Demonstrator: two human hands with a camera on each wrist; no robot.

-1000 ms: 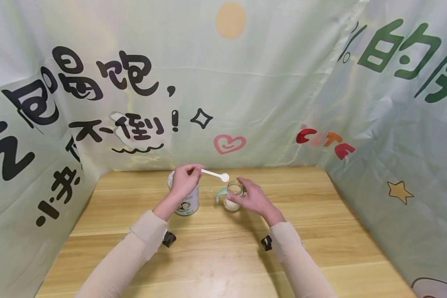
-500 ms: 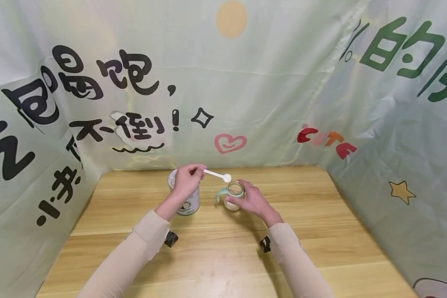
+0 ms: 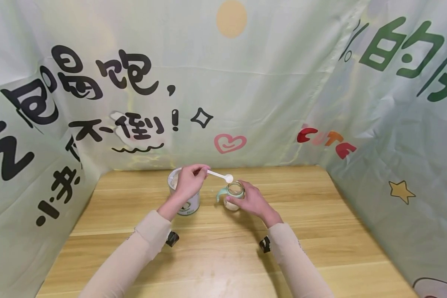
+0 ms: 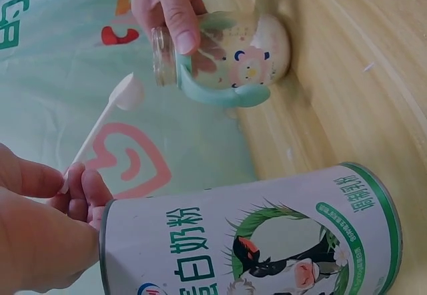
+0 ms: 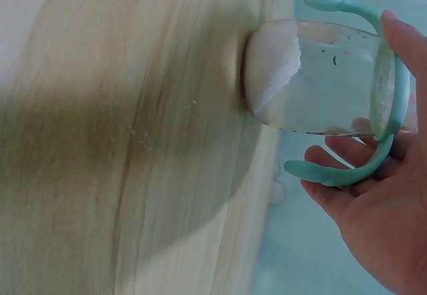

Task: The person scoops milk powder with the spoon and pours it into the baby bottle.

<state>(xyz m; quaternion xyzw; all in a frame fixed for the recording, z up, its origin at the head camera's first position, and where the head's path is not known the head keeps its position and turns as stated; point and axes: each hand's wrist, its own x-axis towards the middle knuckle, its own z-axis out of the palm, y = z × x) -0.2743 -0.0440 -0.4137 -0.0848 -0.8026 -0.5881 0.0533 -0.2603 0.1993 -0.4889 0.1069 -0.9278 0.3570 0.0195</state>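
My left hand [image 3: 188,182] pinches the thin handle of a white measuring scoop [image 4: 127,93] between thumb and fingers. The scoop's bowl, heaped with white powder, is beside the open mouth of a clear baby bottle [image 4: 257,58] and slightly above it. The bottle stands upright on the table, printed with a cartoon animal, with pale green handles [image 5: 360,168]. Around its neck and collar curl the thumb and fingers of my right hand [image 3: 255,200]. White powder [image 5: 270,65] lies sloped in its bottom. Under my left hand stands a lidless milk powder can [image 4: 280,241], powder showing at its mouth.
The wooden table [image 3: 216,256] carries a few specks of spilled powder near the bottle. A printed cloth [image 3: 268,103] closes off the back and both sides. Black wrist cameras [image 3: 172,239] sit under both forearms.
My left hand has shifted slightly right, carrying the scoop closer to the bottle's mouth. The right hand keeps its grip, and the bottle stays in place.
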